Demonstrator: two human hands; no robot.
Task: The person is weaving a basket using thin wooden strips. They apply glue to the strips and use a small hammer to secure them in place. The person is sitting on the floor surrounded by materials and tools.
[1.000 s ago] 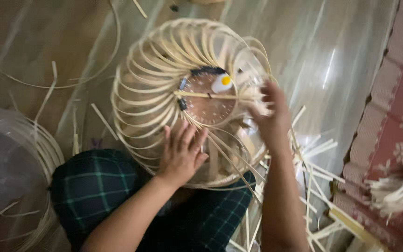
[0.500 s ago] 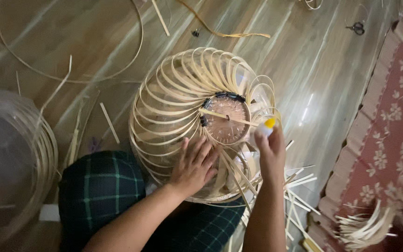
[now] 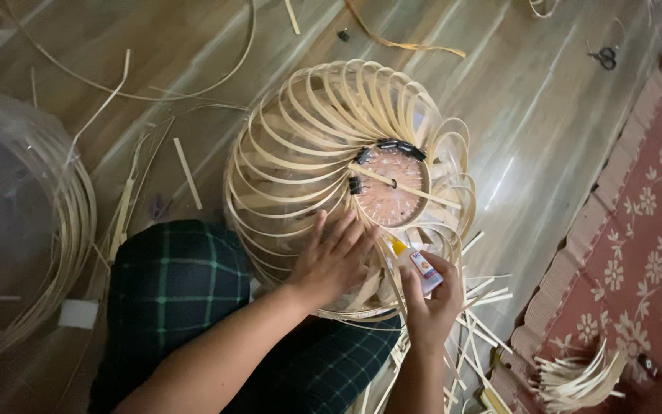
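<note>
Left hand lay flat, fingers spread, pressing strips of bamboo frame on lap. Right hand gripped glue tube, nozzle at strip joint. Best: hold strips firm, small drop, tip on joint.

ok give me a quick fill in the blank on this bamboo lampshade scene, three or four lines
1. The right hand holds a small glue tube with a ____ nozzle.
2. The left hand rests flat on the looped strips of the bamboo lampshade frame, just beside its round ____ centre disc.
3. Small ____ binder clips grip the rim of that disc.
4. A red floral ____ lies along the right edge of the wooden floor.

Missing words: yellow; wooden; black; rug
</note>
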